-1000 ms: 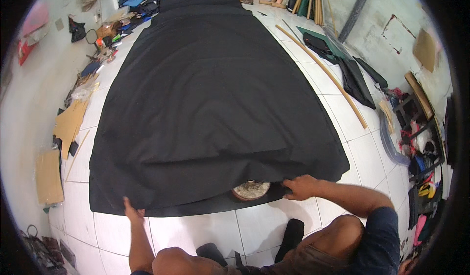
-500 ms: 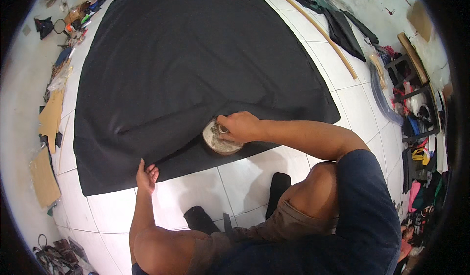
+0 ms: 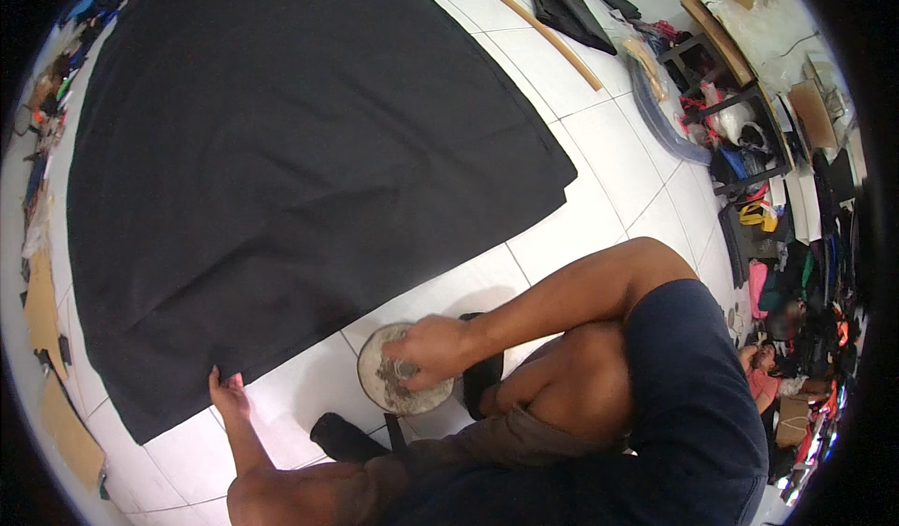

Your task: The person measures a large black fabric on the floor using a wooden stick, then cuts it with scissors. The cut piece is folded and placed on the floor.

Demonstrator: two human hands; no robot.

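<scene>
A large black cloth (image 3: 281, 152) lies spread flat over the white tiled floor (image 3: 618, 180). My left hand (image 3: 225, 393) presses flat on the cloth's near edge. My right hand (image 3: 426, 348) grips a small handle on top of a round grey metal weight (image 3: 405, 382), which sits on the bare tiles just off the cloth's near edge. My knees and dark shorts fill the lower part of the view.
A long wooden stick (image 3: 529, 22) lies on the tiles beyond the cloth's right edge, with dark cloth pieces (image 3: 562, 2) near it. Cluttered shelves and bags (image 3: 768, 198) line the right side. Cardboard pieces (image 3: 42, 311) and scraps lie along the left.
My right hand took hold of the round weight at the cloth's near edge and pulled it off the cloth onto the bare tiles toward me. My left hand stayed on the cloth's edge.
</scene>
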